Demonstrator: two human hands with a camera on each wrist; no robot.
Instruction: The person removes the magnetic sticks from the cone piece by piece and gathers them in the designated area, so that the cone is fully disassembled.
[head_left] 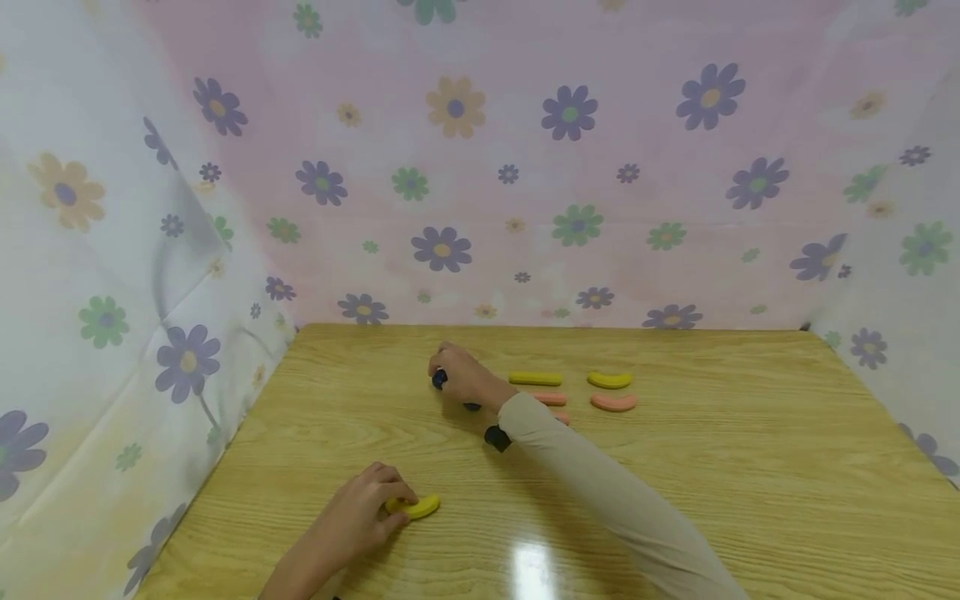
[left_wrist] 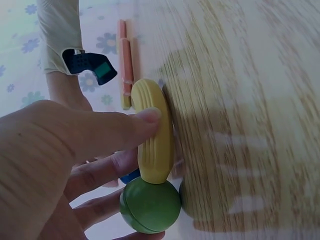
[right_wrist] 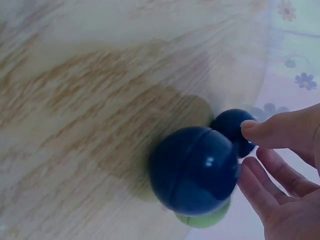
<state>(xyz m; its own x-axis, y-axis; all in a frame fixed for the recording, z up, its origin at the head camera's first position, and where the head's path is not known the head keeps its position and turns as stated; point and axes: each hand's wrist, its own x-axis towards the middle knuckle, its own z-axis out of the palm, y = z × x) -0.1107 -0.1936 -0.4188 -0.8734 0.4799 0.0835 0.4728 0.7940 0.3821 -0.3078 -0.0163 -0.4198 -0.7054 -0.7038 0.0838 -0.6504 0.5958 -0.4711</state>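
Glossy wood-grain table (head_left: 750, 467), floral cloth walls (head_left: 525, 167); left hand (head_left: 360, 512) pinches ridged yellow banana (head_left: 420, 506); right hand (head_left: 465, 377), at 12 o'clock, touches smooth blue balls (right_wrist: 195, 170), grip uncertain

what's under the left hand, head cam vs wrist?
Head view: the left hand covers all but the end of a yellow curved piece on the table. Left wrist view shows more: a green ball beneath the fingers. Anything else is hidden.

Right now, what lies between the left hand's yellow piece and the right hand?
Head view: only bare wooden table between the yellow piece and the right hand.
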